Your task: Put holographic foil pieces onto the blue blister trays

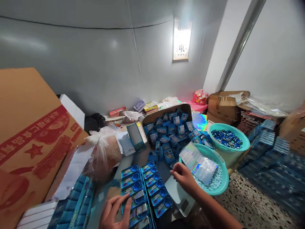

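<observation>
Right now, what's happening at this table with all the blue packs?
A person works bare-handed over two rows of small blue packs laid flat in front of them. The left hand rests its fingers on a pack in the left row. The right hand hangs open beside the right row, by the teal basin that holds white beads and shiny holographic cards. Behind, an open cardboard box is heaped with more blue packs, and a second teal basin holds blue pieces.

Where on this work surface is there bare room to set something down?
Little. One bare grey strip lies between the rows of blue trays and the heap of blue boxes. Speckled floor right of the teal basin is open. Elsewhere is crowded.
</observation>
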### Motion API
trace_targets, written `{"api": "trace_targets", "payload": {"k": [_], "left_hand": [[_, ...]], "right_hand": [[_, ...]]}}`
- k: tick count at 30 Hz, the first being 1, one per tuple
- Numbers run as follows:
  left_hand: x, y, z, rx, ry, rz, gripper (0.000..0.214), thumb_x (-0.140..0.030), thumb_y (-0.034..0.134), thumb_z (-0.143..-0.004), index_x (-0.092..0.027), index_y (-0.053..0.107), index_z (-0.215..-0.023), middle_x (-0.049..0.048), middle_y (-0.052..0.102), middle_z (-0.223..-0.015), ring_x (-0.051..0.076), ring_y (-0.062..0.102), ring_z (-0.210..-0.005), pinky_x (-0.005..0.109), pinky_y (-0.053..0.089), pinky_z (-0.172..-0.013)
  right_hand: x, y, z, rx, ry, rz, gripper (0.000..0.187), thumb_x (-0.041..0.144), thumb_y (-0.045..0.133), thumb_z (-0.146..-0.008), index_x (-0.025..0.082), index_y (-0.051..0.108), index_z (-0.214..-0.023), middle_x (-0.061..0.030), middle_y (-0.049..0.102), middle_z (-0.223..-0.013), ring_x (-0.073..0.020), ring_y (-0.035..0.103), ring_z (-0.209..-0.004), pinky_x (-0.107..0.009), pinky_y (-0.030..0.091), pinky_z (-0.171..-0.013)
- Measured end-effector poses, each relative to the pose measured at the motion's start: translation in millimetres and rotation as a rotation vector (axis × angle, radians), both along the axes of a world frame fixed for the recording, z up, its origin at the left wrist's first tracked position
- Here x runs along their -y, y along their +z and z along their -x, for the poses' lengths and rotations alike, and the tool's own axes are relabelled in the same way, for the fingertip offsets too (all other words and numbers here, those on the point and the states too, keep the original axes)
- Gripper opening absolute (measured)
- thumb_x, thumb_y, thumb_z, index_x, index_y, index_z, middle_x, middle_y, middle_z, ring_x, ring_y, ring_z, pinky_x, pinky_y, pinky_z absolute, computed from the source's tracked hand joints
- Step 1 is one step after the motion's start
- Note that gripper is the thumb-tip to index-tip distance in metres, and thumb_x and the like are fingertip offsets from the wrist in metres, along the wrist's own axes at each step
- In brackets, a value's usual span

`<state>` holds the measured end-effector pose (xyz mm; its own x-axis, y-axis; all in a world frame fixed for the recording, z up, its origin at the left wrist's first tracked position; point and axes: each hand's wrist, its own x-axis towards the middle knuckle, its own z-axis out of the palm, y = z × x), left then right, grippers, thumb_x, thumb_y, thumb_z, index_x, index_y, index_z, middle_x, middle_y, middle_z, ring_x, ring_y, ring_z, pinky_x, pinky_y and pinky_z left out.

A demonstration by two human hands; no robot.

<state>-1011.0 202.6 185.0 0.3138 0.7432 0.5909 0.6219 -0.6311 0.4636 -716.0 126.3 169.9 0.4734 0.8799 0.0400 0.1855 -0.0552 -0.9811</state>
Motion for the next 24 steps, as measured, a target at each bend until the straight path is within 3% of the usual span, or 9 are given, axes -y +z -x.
{"api": "trace_targets", "payload": {"k": [4,8,11,14,18,20,24], "left_hand": [[3.7,18.5,-3.0,-0.218,-0.153,-0.3,0.015,-0.033,0.062,-0.089,-0.026,0.072,-0.098,-0.0008,0.07,-0.09,0.013,0.066,-0.082,0.024,0.051,-0.079],[11.1,28.0,-6.6,-0.436,-0.145,-0.348,0.017,-0.033,0.059,-0.09,-0.028,0.072,-0.101,-0.0026,0.074,-0.09,0.014,0.068,-0.083,0.028,0.049,-0.076],[14.7,25.6,-9.9,-0.482,-0.106,-0.349,0.019,-0.032,0.058,-0.091,-0.027,0.072,-0.102,-0.0018,0.076,-0.093,0.015,0.069,-0.085,0.03,0.048,-0.078],[16.3,19.9,-12.2,-0.467,-0.06,-0.321,0.022,-0.033,0.057,-0.091,-0.026,0.071,-0.106,-0.0011,0.075,-0.095,0.015,0.069,-0.085,0.029,0.049,-0.079],[20.3,18.0,-13.3,-0.486,-0.031,-0.267,0.025,-0.036,0.051,-0.094,-0.026,0.07,-0.107,-0.0011,0.075,-0.096,0.017,0.068,-0.086,0.03,0.051,-0.075],[23.6,20.2,-14.0,-0.496,-0.021,-0.255,0.024,-0.036,0.05,-0.095,-0.026,0.071,-0.102,-0.0011,0.074,-0.093,0.017,0.068,-0.083,0.03,0.051,-0.072],[29.6,22.6,-16.9,-0.477,0.031,-0.273,0.021,-0.027,0.052,-0.093,-0.027,0.071,-0.1,-0.0025,0.075,-0.092,0.017,0.069,-0.081,0.032,0.049,-0.072]], "right_hand": [[25.2,-6.1,-48.2,0.043,-0.102,0.02,0.031,0.05,0.058,-0.08,0.021,0.049,-0.073,0.0026,0.049,-0.065,-0.0168,0.047,-0.062,-0.031,0.036,-0.06],[36.8,-11.5,-57.7,0.082,-0.082,0.032,0.028,0.048,0.056,-0.083,0.021,0.051,-0.076,0.0019,0.049,-0.065,-0.0181,0.05,-0.062,-0.032,0.038,-0.06],[33.7,-2.8,-37.0,0.187,0.035,-0.008,0.019,0.038,0.052,-0.089,0.02,0.055,-0.081,-0.0005,0.056,-0.07,-0.018,0.054,-0.065,-0.031,0.042,-0.063],[21.9,18.6,4.7,0.394,0.299,-0.101,0.01,0.023,0.054,-0.089,0.02,0.063,-0.093,-0.0034,0.065,-0.087,-0.0172,0.06,-0.078,-0.03,0.046,-0.072],[-2.4,42.9,64.9,0.787,0.61,-0.214,0.031,0.028,0.063,-0.088,0.027,0.061,-0.118,-0.0042,0.067,-0.11,-0.0224,0.062,-0.098,-0.034,0.047,-0.083],[-13.9,44.9,83.6,0.936,0.646,-0.221,0.033,0.034,0.063,-0.088,0.026,0.059,-0.12,-0.005,0.066,-0.111,-0.0238,0.06,-0.096,-0.036,0.047,-0.081],[-24.4,34.0,94.7,1.075,0.645,-0.18,0.015,0.033,0.063,-0.086,0.022,0.063,-0.097,-0.0052,0.065,-0.106,-0.0247,0.058,-0.092,-0.037,0.046,-0.073]]}}
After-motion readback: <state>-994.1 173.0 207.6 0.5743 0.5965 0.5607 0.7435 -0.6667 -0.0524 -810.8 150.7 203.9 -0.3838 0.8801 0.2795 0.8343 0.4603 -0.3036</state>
